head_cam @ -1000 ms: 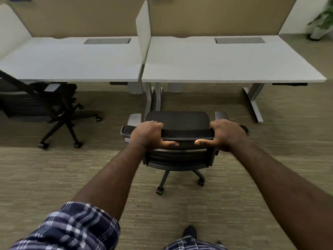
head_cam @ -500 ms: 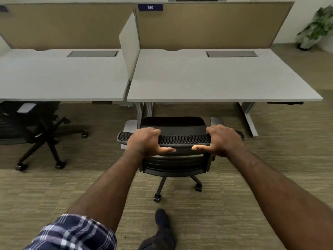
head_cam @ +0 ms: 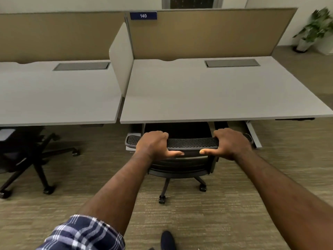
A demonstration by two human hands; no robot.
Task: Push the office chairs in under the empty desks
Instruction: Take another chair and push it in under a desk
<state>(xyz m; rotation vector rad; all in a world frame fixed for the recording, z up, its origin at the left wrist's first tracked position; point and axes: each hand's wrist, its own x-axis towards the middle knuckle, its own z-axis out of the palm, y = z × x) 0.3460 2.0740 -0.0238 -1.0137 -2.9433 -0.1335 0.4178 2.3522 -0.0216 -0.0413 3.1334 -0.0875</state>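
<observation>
A black office chair (head_cam: 191, 143) with a mesh backrest stands in front of the right-hand white desk (head_cam: 207, 94). Its seat is partly under the desk's front edge, while the backrest and castors are outside. My left hand (head_cam: 153, 144) grips the top of the backrest on its left part. My right hand (head_cam: 231, 143) grips the same top edge on the right. A second black office chair (head_cam: 23, 156) sits at the left, partly under the left white desk (head_cam: 57, 98).
A tan partition with a blue "140" label (head_cam: 143, 15) runs behind both desks, and a white divider panel (head_cam: 121, 56) stands between them. The right desk's leg (head_cam: 253, 132) is beside the chair. A potted plant (head_cam: 313, 29) stands far right. Carpet covers the floor.
With both hands still on the backrest, the chair has rolled forward, and its seat has slid under the right desk's front edge. I have stepped closer to the desks.
</observation>
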